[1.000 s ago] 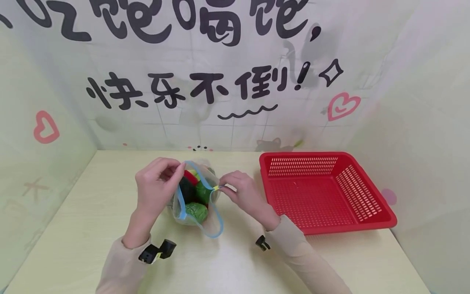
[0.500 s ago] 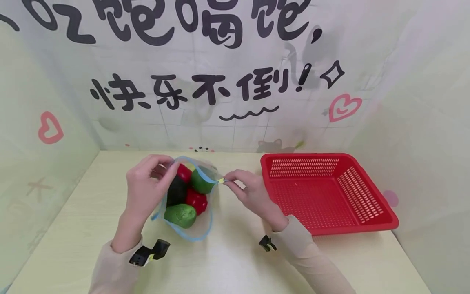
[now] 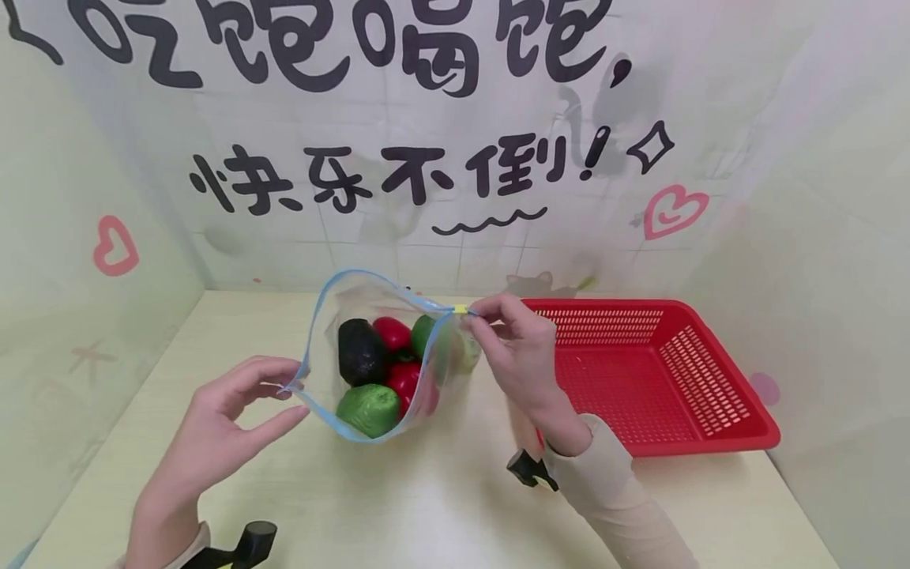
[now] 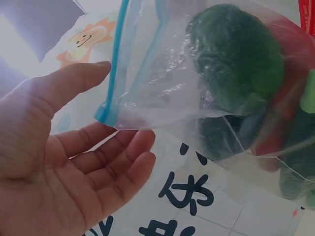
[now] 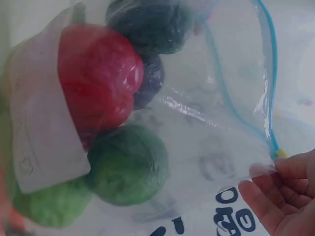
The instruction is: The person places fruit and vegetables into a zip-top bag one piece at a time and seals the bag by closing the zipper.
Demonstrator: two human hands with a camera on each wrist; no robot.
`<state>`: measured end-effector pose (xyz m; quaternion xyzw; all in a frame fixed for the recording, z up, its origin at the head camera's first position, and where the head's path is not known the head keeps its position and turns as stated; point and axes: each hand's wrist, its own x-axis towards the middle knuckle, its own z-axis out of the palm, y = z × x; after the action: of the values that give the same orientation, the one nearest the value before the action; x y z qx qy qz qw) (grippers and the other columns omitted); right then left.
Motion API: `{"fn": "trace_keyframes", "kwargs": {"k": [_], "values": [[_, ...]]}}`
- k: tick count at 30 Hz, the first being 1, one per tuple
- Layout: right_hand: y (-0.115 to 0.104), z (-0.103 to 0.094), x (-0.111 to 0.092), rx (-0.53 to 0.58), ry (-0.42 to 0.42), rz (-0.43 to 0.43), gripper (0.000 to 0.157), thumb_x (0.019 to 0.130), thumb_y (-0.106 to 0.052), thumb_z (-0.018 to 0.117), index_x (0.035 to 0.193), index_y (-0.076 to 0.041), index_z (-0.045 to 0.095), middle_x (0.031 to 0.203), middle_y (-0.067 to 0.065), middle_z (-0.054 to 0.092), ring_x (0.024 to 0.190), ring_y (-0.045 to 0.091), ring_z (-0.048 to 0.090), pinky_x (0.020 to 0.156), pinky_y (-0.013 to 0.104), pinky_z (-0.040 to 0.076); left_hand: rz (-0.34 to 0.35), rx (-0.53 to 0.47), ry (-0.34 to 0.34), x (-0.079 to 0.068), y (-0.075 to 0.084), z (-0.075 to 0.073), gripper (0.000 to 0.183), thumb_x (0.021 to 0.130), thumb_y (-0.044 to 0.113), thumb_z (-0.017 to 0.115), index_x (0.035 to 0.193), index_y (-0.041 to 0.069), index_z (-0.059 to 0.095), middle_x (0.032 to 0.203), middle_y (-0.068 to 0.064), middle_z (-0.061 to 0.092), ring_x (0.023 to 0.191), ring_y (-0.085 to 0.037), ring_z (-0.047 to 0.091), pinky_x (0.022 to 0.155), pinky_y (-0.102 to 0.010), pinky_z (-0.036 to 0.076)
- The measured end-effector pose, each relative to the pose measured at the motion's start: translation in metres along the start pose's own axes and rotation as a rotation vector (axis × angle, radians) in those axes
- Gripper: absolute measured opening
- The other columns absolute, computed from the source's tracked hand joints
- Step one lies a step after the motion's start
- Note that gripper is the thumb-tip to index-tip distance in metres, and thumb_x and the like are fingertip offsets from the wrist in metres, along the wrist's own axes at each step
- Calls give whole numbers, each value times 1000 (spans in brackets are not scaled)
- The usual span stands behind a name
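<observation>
A clear zip bag (image 3: 355,296) with a blue-edged mouth gapes wide in the head view. Inside lie a dark, avocado-like piece (image 3: 361,352), a wrinkled green piece (image 3: 370,409), another green piece (image 3: 424,336) and red ones, among them a red bell pepper (image 5: 101,78). My right hand (image 3: 522,359) pinches the bag's right corner beside the yellow zip slider (image 3: 460,309). At the opposite corner, my left hand (image 3: 227,427) has its fingers extended. In the left wrist view, its fingertips (image 4: 143,140) meet the bag's lower edge and the thumb stands apart.
To the right, a red perforated basket (image 3: 764,435) stands on the pale wooden table (image 3: 441,506), close behind my right forearm. A printed wall sheet (image 3: 398,229) rises behind the table, with side panels at left and right. A white label (image 5: 44,113) covers part of the bag.
The bag's mouth has been spread wider and now shows more of the contents. My right hand moved right and up with its corner; my left hand moved left and down, its fingers straightening.
</observation>
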<state>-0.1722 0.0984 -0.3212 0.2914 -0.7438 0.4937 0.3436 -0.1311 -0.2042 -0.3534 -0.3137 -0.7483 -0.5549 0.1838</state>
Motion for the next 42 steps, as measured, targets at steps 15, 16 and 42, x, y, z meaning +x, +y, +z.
{"fn": "trace_keyframes", "kwargs": {"k": [15,16,42], "values": [[4,-25,0,44,48,81,12,81,7,66,91,5,59,83,13,64,68,20,61,66,24,56,183,-287,180,13,-14,15,19,71,-23,66,83,-8,69,82,-10,69,78,-14,64,74,-16,51],[5,-27,0,51,52,90,12,82,7,66,90,6,58,83,13,63,67,20,61,66,23,55,191,-295,201,15,-14,15,17,71,-22,66,82,-10,69,81,-10,69,78,-14,64,74,-17,51],[3,-84,-9,248,70,351,10,85,7,61,92,13,56,81,0,63,66,12,58,69,19,54,142,-350,546,43,20,38,12,82,-13,61,89,-22,57,76,-10,67,63,-13,64,62,-18,53]]}}
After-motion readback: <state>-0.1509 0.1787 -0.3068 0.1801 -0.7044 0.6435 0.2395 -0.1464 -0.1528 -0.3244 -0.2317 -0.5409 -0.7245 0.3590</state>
